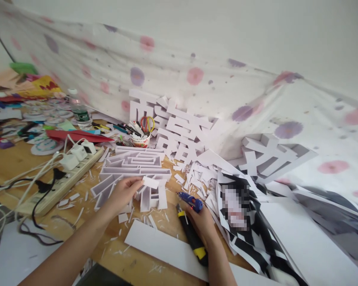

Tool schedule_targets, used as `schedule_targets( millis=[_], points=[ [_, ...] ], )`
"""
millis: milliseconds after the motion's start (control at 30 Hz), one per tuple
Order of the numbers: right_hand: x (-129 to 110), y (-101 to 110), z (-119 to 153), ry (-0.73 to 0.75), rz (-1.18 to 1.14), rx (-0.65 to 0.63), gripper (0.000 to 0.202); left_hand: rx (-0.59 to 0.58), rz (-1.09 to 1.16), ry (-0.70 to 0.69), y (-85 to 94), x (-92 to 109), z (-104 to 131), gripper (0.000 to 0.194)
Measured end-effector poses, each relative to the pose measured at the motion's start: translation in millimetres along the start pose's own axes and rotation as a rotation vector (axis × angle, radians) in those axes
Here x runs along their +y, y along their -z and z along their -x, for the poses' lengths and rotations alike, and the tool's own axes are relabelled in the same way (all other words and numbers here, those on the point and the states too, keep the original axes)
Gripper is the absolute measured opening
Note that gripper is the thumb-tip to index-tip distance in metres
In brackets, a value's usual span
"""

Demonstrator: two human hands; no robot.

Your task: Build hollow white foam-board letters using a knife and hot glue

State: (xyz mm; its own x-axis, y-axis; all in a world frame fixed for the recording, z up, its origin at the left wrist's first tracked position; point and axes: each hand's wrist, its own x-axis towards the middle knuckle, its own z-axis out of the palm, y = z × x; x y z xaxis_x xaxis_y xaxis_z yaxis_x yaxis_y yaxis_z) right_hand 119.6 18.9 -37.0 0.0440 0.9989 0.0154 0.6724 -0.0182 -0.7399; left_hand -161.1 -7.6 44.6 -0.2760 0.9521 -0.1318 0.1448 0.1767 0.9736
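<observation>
A white board (164, 244) lies flat on the wooden table (116, 252), below and between the person's hands. A black-and-yellow knife (187, 228) runs slantwise along the near left side of the right hand (200, 218), its lower end beside the wrist; whether the palm touches it cannot be told. That hand is closed around a blue glue gun (191, 201), which shows a small red light and has its nozzle toward the left. Right of this grip lies a black-and-white sheet (259, 234), partly blurred out.

The left hand (127, 192) pinches a small white strip (150, 182) between thumb and finger, over the near part of a hollow white form (134, 172) that lies on the table under and beyond the fingers. Left of this hand is a power strip (56, 194) with plugs and cables.

Beyond the glue gun, white scraps (193, 178) are heaped. Farther off, past the form, stand a cup (141, 141) of tools and, to its left, a bottle (82, 115). White letters (181, 127) lean behind the scraps, against a flowered cloth (173, 71) hung before the wall (286, 31).
</observation>
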Motion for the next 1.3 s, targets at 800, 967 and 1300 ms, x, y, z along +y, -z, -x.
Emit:
schedule_targets(
  millis=[800, 967, 1300],
  points=[
    [-136.1, -18.4, 37.4, 0.537, 0.005, -0.313, 0.029, -0.45, -0.779, -0.769, 20.2, 14.7, 21.0, 0.019],
    [-128.4, -15.6, 26.2, 0.533, -0.056, -0.273, 0.009, -0.311, -0.729, -0.733, 26.6, -8.9, -8.8, 0.02],
    [-136.9, -26.1, 10.8, 0.696, 0.008, -0.361, 0.014, -0.371, -0.79, -0.75, 9.0, -38.2, -28.9, 0.017]
  ],
)
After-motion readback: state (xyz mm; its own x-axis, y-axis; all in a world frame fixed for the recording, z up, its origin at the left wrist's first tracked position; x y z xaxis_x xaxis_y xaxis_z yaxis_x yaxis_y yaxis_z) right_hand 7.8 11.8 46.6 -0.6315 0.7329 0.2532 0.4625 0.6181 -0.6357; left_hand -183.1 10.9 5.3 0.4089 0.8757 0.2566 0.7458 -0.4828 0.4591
